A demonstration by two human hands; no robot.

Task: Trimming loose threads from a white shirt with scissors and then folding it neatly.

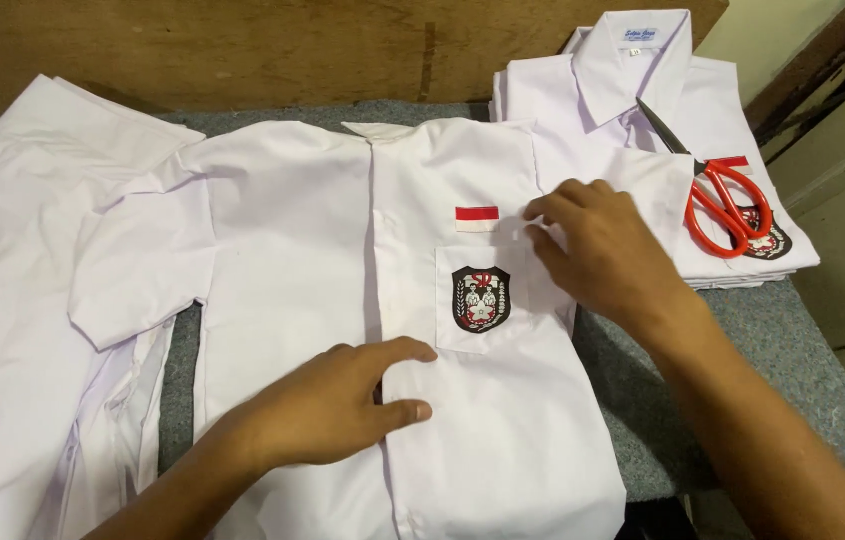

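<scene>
A white short-sleeved shirt [293, 230] lies front-up and buttoned on a grey padded table [773, 350]. Its chest pocket carries a black shield-shaped badge [481, 298], with a small red-and-white patch [477, 218] above it. My left hand [343, 400] rests flat on the button placket below the pocket, fingers spread. My right hand [598, 250] presses on the shirt's right edge beside the pocket, fingertips pinching the fabric near the patch.
A stack of folded white shirts [633, 90] stands at the back right, with red-handled scissors [723, 200] lying on top. More white cloth [13, 280] is piled at the left. A wooden board [243, 50] backs the table.
</scene>
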